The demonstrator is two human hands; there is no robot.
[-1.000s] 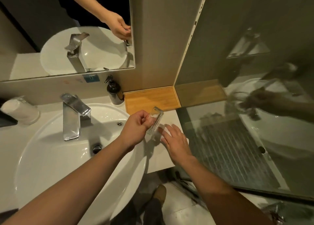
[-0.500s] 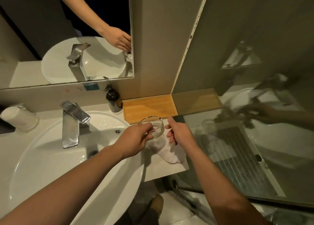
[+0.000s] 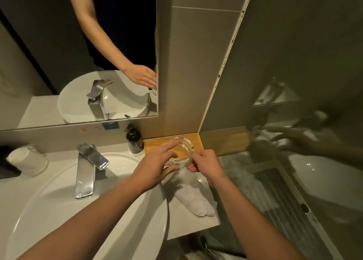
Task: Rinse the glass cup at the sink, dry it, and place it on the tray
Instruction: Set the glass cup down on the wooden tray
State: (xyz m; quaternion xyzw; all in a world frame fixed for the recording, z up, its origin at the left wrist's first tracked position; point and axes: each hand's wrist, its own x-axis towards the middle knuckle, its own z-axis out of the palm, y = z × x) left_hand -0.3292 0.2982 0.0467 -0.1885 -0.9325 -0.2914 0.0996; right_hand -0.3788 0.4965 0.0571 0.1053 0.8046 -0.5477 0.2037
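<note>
A low, round clear glass cup (image 3: 181, 151) hangs mouth-up over the near edge of the wooden tray (image 3: 151, 145), which sits in the corner right of the sink. My left hand (image 3: 155, 166) grips the cup's left rim, fingers over the top and thumb below. On the right side, my right hand (image 3: 205, 162) pinches the rim. Whether the cup touches the tray I cannot tell. A crumpled white cloth (image 3: 193, 198) lies on the counter just below my hands.
The round white basin (image 3: 59, 210) with its chrome tap (image 3: 88, 167) fills the left. A dark soap dispenser (image 3: 134, 140) stands left of the tray. An upturned glass holding white cloth (image 3: 27, 159) is far left. A glass shower screen (image 3: 284, 181) closes the right.
Both hands carried the cup forward from the counter to over the tray. It was tilted on its side a second ago and is now level. My right hand left the cloth and took the rim.
</note>
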